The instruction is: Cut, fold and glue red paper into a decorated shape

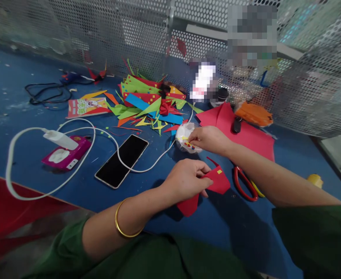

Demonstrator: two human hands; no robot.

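My left hand (pixel 186 176) pinches a folded piece of red paper (pixel 219 183) above the blue table; a small yellow square sits near its top edge, and part of the paper is hidden behind the fingers. My right hand (pixel 212 139) reaches into a small clear-white bowl (pixel 181 145) that holds tiny red, yellow and blue bits. Its thumb and fingertips are pressed together among those bits, and whatever they may grip is too small to see. Red-handled scissors (pixel 244 186) lie under my right forearm, with a yellow part beside them.
A heap of coloured paper scraps (pixel 151 102) lies at the back. Red paper sheets (pixel 254 139) bear an orange packet (pixel 254 113). Left are a phone (pixel 122 161), a white cable (pixel 155 164) and a purple power strip (pixel 67 153). Perforated metal mesh (pixel 144 35) bounds the table.
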